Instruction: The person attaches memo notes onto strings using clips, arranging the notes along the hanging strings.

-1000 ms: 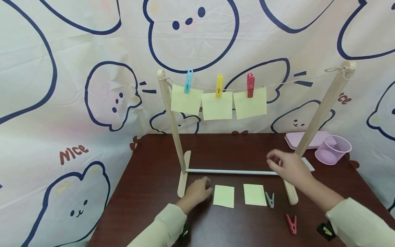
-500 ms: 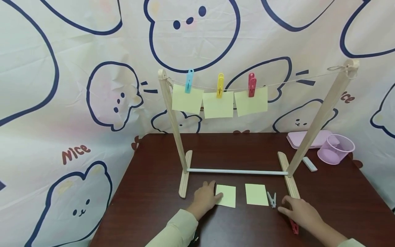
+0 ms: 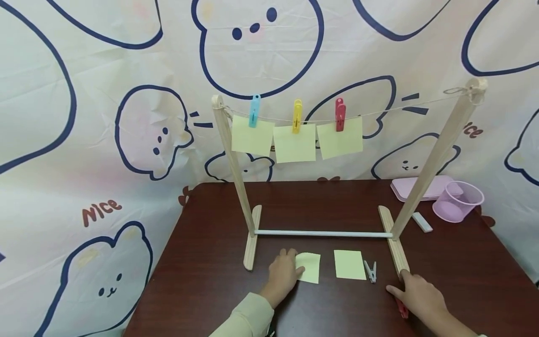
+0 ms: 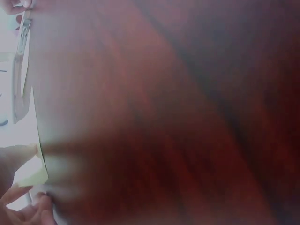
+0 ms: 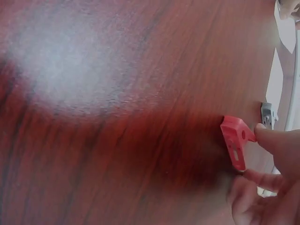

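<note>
My left hand (image 3: 283, 276) is at the left edge of the nearer-left pale yellow sticky note (image 3: 310, 268). In the left wrist view the thumb lies over that note and fingers are at its lifted edge, pinching it. My right hand (image 3: 421, 295) is over a red clothespin (image 5: 236, 140) on the table, mostly hidden in the head view. In the right wrist view thumb and a finger touch two ends of the clothespin, which lies on its side. A second sticky note (image 3: 350, 265) and a grey clothespin (image 3: 370, 272) lie between the hands.
Behind stands a wooden frame with a left post (image 3: 236, 173), right post (image 3: 433, 164) and white crossbar (image 3: 324, 233). Blue (image 3: 254, 111), yellow (image 3: 297, 116) and red (image 3: 340, 114) clothespins hold notes on its string. A purple cup (image 3: 456, 206), case (image 3: 421, 188) and white block (image 3: 422, 222) sit right.
My right hand has come down from beside the right post to the red clothespin. My left hand has moved right onto the left sticky note, whose edge now bends up.
</note>
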A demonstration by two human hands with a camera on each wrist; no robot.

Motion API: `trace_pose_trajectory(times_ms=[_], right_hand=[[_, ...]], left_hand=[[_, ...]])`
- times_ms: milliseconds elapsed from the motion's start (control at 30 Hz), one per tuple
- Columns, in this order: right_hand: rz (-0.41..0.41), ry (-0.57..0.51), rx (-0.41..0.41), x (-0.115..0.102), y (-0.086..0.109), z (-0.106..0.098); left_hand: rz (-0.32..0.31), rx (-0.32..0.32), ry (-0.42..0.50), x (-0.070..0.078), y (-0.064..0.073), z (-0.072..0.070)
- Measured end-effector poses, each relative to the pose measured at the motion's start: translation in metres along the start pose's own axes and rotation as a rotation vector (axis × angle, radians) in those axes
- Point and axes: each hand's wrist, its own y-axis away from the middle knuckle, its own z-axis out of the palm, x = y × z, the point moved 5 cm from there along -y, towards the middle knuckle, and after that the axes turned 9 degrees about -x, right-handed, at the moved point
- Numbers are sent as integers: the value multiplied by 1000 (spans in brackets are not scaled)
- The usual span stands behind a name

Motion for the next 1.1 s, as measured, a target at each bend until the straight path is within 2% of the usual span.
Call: trace_pose_trajectory(times_ms=[133, 300, 400, 500, 633, 733, 867, 933, 1000, 1100], right_hand=[[14, -36, -42, 0, 1, 4], [-25, -42, -68, -4, 3, 8], [-72, -43, -100, -8, 4, 6], [-122, -89, -119, -14, 7, -4], [-298, -107, -78, -27, 15, -31], [-412, -148, -41, -41, 24, -55], [-427, -335, 15, -60, 31, -93], [-453, -430, 39, -69, 34, -113], [-513, -553, 21, -79, 35, -131], [-590, -716, -63, -91, 34, -154]], left_hand=[[13, 28, 162, 1, 6, -1], [-14, -26, 468, 1, 8, -3], [-35, -59, 591, 1, 5, -13], [-43, -90, 641, 5, 1, -29], [-19, -107, 727, 17, -10, -55], [7, -141, 894, 31, -17, -74], [27, -224, 1109, 57, -23, -96], [38, -256, 1165, 72, -25, -107], [55, -259, 1192, 85, -29, -117], [79, -251, 1239, 103, -34, -133]])
